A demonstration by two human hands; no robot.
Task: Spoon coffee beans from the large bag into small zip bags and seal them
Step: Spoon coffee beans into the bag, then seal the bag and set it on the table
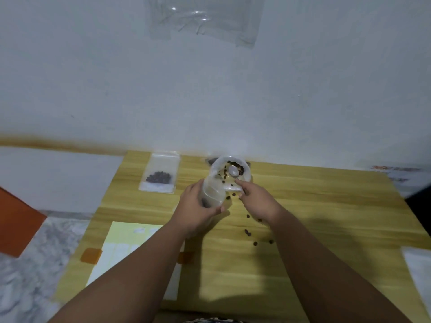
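Left hand (198,207): your fingers curl round a small clear plastic zip bag (211,194), held upright.
Right hand (255,201): you pinch a white plastic spoon (233,171), its bowl inside the large clear bag (247,176) at the table's far edge.
Loose brown coffee beans (248,233): scattered on the yellow wooden table (326,217).

The table (303,206) has a yellow wood-grain, smooth surface. The zip bag (159,173) is clear, glossy plastic. The spoon (233,170) looks like white plastic.

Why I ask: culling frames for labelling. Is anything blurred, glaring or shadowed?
Head view: soft overall; glare on the clear plastic sheet on the wall; the right arm's shadow darkens the yellow wooden table; small clear zip bag in the left hand blurs.
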